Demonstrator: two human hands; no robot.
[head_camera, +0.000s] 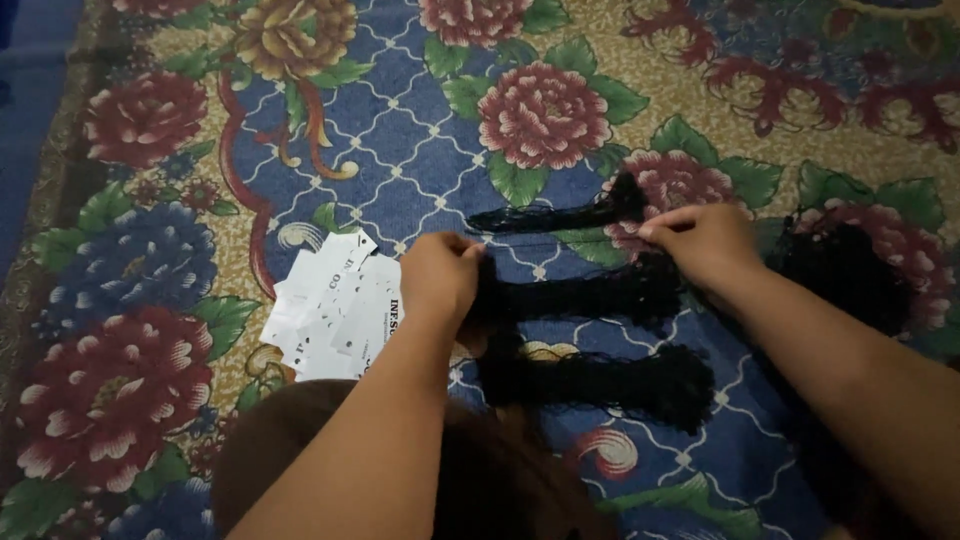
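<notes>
My left hand (438, 275) and my right hand (700, 240) pinch the two ends of a thin black strand (560, 238) stretched taut between them over a floral carpet (400, 120). Just beyond it lies a flat bundle of black thread (555, 215). Two thicker bundles of the same black thread lie below the hands, one (590, 295) near my fingers and one (610, 385) closer to me.
A loose pile of white paper tags (325, 310) with dark print lies left of my left hand. A dark heap of black thread (850, 270) sits at the right, behind my right forearm. A brown cloth (290, 440) covers my lap at the bottom.
</notes>
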